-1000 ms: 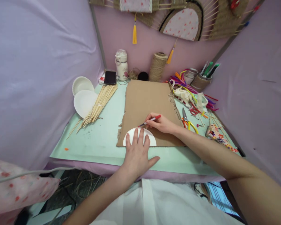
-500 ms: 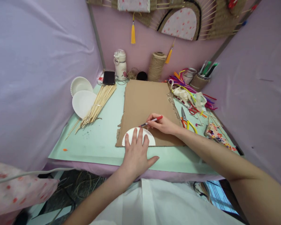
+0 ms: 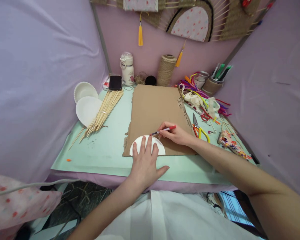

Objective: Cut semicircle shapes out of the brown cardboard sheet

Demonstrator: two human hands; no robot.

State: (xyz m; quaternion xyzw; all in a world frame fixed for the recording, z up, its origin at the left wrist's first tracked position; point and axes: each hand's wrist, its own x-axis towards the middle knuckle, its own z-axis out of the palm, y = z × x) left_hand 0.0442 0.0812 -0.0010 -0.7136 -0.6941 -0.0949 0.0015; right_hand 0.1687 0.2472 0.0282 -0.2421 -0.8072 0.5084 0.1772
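Note:
My left hand (image 3: 145, 163) lies flat with fingers spread, pressing on a white half-circle (image 3: 159, 147) that looks like paper plate or card. The half-circle's straight side runs along the near edge of a brown cardboard sheet (image 3: 155, 106). Between the fingers of my right hand (image 3: 174, 134) is a pen (image 3: 168, 128) with a red end. Its tip meets the cardboard at the top of the half-circle's curved edge. The side of my right hand rests on the cardboard.
Wooden skewers (image 3: 102, 113) and white paper plates (image 3: 88, 111) lie left. Behind stand a bottle (image 3: 127, 70) and a twine spool (image 3: 166, 70). To the right are scissors or pliers with yellow and orange handles (image 3: 202, 133), pipe cleaners (image 3: 222, 104) and a pen holder (image 3: 213, 86).
The pen tip has moved slightly to the right along the top of the half-circle's curve, my right hand with it. My left hand keeps its place on the half-circle.

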